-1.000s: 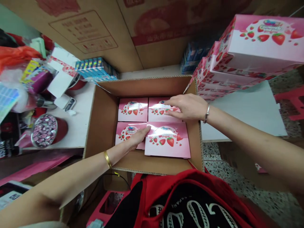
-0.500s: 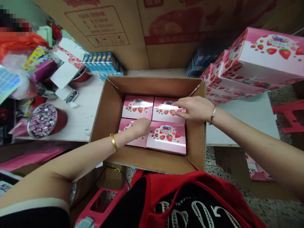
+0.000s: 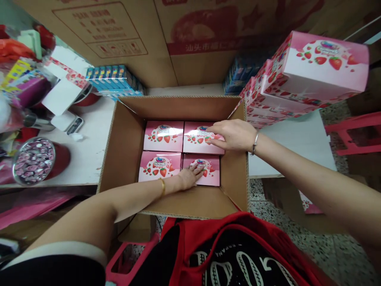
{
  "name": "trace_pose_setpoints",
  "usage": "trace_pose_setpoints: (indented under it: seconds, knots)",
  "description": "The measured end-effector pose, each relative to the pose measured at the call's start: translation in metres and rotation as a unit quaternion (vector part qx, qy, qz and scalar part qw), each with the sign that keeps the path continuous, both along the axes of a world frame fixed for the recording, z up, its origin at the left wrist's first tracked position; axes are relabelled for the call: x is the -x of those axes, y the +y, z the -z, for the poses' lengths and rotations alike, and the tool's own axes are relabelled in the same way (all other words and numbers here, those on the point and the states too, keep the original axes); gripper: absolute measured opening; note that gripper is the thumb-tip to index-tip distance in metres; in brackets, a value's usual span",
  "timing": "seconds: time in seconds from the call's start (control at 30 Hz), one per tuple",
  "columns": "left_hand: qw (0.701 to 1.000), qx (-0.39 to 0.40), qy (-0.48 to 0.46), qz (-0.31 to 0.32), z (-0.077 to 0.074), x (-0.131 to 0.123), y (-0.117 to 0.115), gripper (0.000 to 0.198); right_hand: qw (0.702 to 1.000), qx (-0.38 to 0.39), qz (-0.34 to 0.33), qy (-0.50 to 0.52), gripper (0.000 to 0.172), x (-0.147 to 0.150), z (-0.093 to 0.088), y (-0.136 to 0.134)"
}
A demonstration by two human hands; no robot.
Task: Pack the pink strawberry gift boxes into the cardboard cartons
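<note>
an open carton [image 3: 181, 107] stands at the front edge of the tabletop [image 3: 91, 155], with four pink strawberry-printed boxes lying flat inside it, two by two. the person's left hand [image 3: 189, 177] lies on the near right box [image 3: 212, 178], palm down, its fingers spread across the printed top; the forearm passes over the front edge of the near left box [image 3: 160, 166]. the right hand [image 3: 233, 134] reaches over the carton's right edge to the far right box [image 3: 195, 140], thumb and fingers apart; whether the fingertips touch the box cannot be told. the far left box [image 3: 163, 135] sits in the carton's far left corner.

to the right of the carton, a stack of pink boxes [image 3: 321, 69] with the same print rises from the tabletop. small blue boxes [image 3: 111, 81] stand behind the carton's far left corner. toward the tabletop's left edge are a white scale [image 3: 64, 122] and, near the front edge, a red pot [image 3: 62, 161] full of small pink-and-silver pieces.
</note>
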State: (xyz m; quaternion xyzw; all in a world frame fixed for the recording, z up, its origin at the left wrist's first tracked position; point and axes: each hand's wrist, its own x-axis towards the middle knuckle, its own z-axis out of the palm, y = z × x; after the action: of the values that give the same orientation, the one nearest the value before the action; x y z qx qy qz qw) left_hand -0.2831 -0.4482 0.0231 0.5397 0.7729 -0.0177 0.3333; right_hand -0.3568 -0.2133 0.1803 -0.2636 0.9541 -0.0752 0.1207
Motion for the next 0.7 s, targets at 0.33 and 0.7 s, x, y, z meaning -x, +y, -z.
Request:
trace_pose_setpoints:
  seconds: [0.33, 0.7]
  knots:
    - [0.996, 0.008, 0.035, 0.079, -0.032, 0.034, -0.036, 0.028, 0.999, 0.049, 0.012, -0.003, 0.039, 0.003, 0.008, 0.0]
    - [0.884, -0.387, -0.034, -0.259, -0.227, 0.114, 0.112, 0.027, 0.755, 0.305, 0.39, 0.43, 0.041, -0.045, -0.061, 0.118]
